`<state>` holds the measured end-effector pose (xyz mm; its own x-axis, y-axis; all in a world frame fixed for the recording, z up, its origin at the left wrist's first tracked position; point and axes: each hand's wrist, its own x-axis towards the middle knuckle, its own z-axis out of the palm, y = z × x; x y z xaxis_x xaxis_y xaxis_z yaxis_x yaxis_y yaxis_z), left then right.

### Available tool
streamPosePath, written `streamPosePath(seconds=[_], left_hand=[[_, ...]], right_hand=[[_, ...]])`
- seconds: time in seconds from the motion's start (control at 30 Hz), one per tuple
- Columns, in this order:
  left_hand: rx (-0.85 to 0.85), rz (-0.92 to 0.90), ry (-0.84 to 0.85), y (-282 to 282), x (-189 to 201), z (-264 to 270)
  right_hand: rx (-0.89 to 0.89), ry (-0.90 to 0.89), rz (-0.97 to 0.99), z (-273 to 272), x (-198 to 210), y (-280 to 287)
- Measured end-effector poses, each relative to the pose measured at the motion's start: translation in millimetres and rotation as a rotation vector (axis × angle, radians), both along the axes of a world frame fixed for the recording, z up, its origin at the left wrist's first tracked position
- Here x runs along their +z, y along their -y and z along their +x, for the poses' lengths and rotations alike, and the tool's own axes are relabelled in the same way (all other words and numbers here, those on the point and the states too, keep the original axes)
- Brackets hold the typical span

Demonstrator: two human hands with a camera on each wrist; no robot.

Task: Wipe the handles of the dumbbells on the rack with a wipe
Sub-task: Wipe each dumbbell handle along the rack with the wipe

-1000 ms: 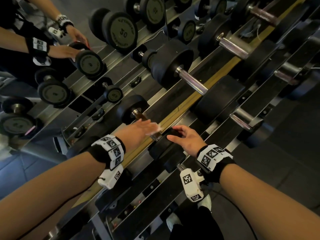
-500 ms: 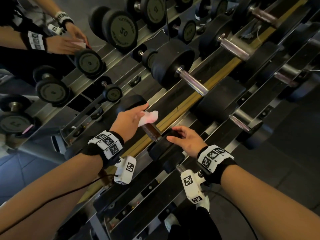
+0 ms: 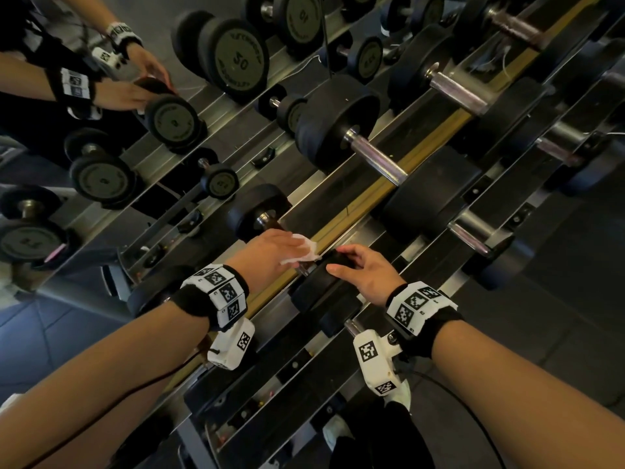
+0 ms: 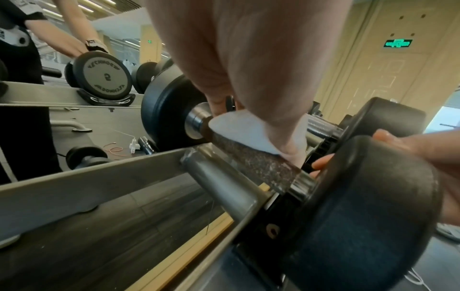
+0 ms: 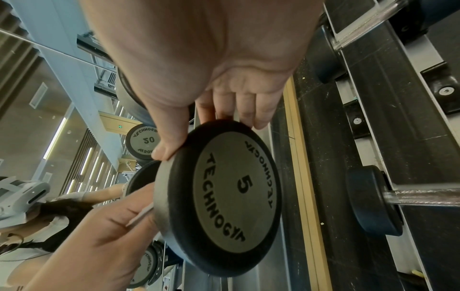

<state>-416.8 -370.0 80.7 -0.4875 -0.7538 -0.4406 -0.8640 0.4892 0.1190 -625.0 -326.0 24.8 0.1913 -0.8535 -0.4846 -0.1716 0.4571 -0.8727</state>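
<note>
clearly, the small dumbbell (image 3: 304,258) marked 5 is lying across the rack (image 3: 372,194), just in front of the mirror behind it. the left hand (image 3: 270,253) is curled over the dumbbell's knurled handle (image 4: 256,159), with the white wipe (image 3: 304,250) pinched against it under the fingers. the right hand (image 3: 368,275) is laid on the near head (image 5: 224,196), fingers and thumb bent round its rim. the wipe is judged thin, soft and easily bunched, so it is best kept flat beneath the fingertips. the dumbbell is judged light enough to roll, so the rubber head is the place to steady it while the rough handle is rubbed.
</note>
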Motion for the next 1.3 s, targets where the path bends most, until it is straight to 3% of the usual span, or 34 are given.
streamPosePath(seconds=[0.23, 0.37, 0.57, 0.73, 0.83, 0.93, 1.0, 1.2, 1.3], left_hand=[[-0.275, -0.113, 0.029, -22.1, -22.0, 10.2], [0.088, -0.009, -0.191, -27.1, -8.1, 12.6], [0.416, -0.261, -0.419, -18.4, -0.7, 26.7], [0.718, -0.292, -0.521, -17.9, -28.1, 25.5], [0.610, -0.207, -0.410, -26.4, -40.0, 13.7], [0.407, -0.094, -0.120, -32.0, -47.6, 5.5], [0.380, -0.028, -0.080, -34.0, -46.7, 6.6], [0.281, 0.114, -0.195, -49.5, -32.8, 14.6], [0.390, 0.050, -0.395, -51.1, -20.9, 20.9]], right_hand=[[-0.009, -0.029, -0.011, 4.0, 0.5, -2.1], [0.007, -0.050, -0.001, 4.7, 3.3, -1.2], [0.017, -0.116, -0.002, 6.5, 5.5, 0.0], [0.025, -0.128, -0.009, 7.4, 5.4, 0.4], [0.024, -0.141, -0.016, 7.4, 4.4, -0.3], [0.026, -0.153, -0.025, 7.7, 3.5, -0.7], [0.027, -0.151, -0.025, 8.0, 3.2, -0.4], [0.034, -0.176, -0.037, 9.2, 5.6, -0.1], [0.034, -0.186, -0.027, 8.9, 6.0, 0.4]])
